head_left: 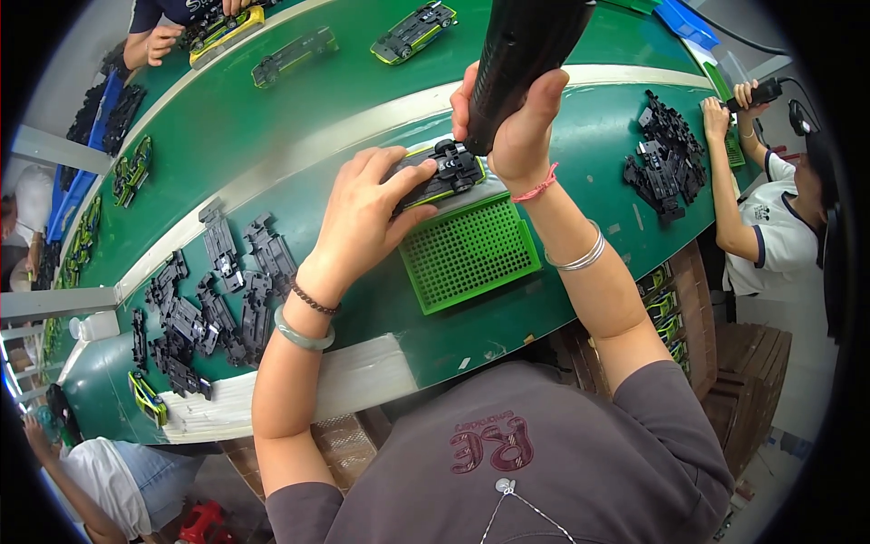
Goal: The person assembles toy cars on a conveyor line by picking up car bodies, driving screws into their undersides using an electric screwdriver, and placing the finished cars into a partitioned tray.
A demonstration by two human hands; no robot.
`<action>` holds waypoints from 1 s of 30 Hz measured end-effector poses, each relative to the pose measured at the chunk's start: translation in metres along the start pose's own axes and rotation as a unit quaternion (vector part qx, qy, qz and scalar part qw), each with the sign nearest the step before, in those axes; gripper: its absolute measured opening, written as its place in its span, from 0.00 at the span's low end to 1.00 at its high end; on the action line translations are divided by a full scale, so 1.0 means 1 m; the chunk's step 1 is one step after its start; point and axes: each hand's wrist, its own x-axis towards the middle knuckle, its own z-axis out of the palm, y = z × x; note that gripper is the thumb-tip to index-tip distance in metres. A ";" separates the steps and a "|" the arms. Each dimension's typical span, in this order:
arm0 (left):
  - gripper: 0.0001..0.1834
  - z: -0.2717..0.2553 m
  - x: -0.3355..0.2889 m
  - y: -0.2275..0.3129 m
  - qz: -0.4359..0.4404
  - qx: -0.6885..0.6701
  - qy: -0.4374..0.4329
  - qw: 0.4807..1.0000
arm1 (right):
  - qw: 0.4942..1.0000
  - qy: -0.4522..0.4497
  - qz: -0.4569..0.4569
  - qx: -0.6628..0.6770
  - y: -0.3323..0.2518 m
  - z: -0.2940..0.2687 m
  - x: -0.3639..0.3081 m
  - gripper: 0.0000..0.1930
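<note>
An upside-down toy car (456,170) with a black chassis and a yellow-green body edge lies in front of me, above a green perforated basket (471,254). My left hand (362,213) is closed around its left end, thumb and fingers pressing on it. My right hand (521,136) grips a black electric screwdriver (526,59), held tip down at the car's right end. The tip itself is hidden, so I cannot tell whether it touches a screw. A white and grey surface shows partly under the car.
Black toy-car chassis (213,313) lie heaped on the left; another heap (666,168) is on the right. A yellow-green car body (148,399) sits near the left front edge. Toy cars (412,34) lie on the green belt beyond. Co-workers (770,213) sit nearby.
</note>
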 end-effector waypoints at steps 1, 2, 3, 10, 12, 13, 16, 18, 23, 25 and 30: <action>0.23 0.000 0.000 0.000 0.001 0.002 0.000 1.000 | 1.000 0.005 0.003 0.005 0.000 0.001 0.000 0.42; 0.23 0.001 0.000 -0.001 0.003 0.003 0.001 1.000 | 1.000 0.005 0.001 0.006 0.002 0.000 0.001 0.42; 0.23 0.002 -0.001 0.000 0.004 0.003 0.000 1.000 | 1.000 -0.001 0.001 0.008 0.004 -0.001 0.001 0.42; 0.22 0.003 0.001 -0.004 0.015 0.012 0.023 1.000 | 0.996 -0.004 -0.034 0.081 -0.041 0.003 -0.022 0.54; 0.22 0.003 -0.001 -0.003 0.011 0.005 0.024 1.000 | 0.982 -0.036 -0.050 0.176 -0.042 0.009 -0.044 0.55; 0.22 0.005 -0.002 -0.007 0.011 0.002 0.026 1.000 | 0.987 0.001 0.008 0.160 -0.037 0.012 -0.058 0.55; 0.22 0.008 -0.002 -0.008 0.009 -0.001 0.027 1.000 | 0.985 0.068 0.085 0.131 -0.024 0.017 -0.076 0.55; 0.22 0.007 -0.002 -0.007 0.008 -0.002 0.027 1.000 | 0.986 0.053 0.056 0.146 -0.016 0.010 -0.079 0.55; 0.22 0.006 -0.002 -0.006 0.002 -0.004 0.026 1.000 | 0.991 0.036 0.074 0.109 -0.012 0.009 -0.080 0.53; 0.22 0.007 -0.003 -0.006 0.011 -0.002 0.030 0.999 | 0.992 0.032 0.078 0.097 -0.011 0.009 -0.081 0.53; 0.22 0.006 -0.003 -0.006 0.002 -0.004 0.029 1.000 | 0.993 0.034 0.087 0.077 -0.008 0.012 -0.081 0.52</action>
